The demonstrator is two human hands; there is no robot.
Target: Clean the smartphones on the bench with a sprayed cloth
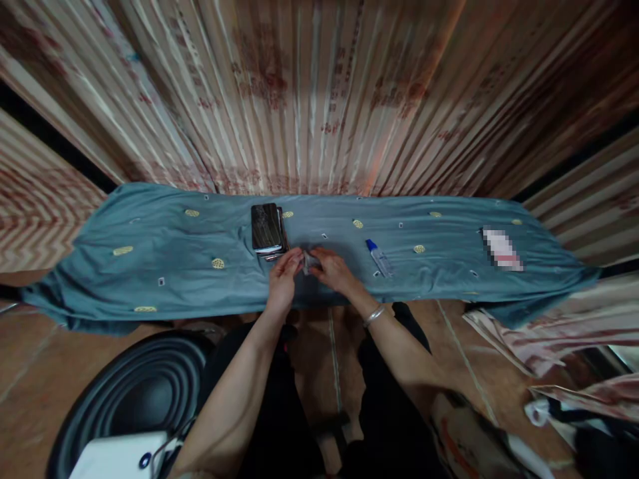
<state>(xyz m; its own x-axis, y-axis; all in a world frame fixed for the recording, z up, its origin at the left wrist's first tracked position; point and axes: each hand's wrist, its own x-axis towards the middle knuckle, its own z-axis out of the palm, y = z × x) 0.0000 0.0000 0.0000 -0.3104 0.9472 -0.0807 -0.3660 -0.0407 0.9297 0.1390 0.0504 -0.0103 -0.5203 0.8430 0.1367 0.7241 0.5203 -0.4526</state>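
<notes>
Over the front part of the cloth-covered table, my left hand (283, 274) and my right hand (333, 267) are close together. Between their fingertips is a small greyish, crumpled-looking piece (307, 262), too small and blurred to name. The fingers of both hands are closed around its edges and partly hide it. Just beyond my left hand lies a stack of dark, flat, rounded rectangular things (267, 227), its edges uneven. To the right of my right hand, a clear pen-like tube with a blue cap (379, 257) lies slantwise on the cloth.
A teal cloth (190, 279) with yellow pineapple prints covers the long narrow table. A blurred white and red item (502, 249) lies at its right end. Striped curtains (309, 100) hang behind. Below left are a black ribbed round object (134, 372) and a white box (117, 458).
</notes>
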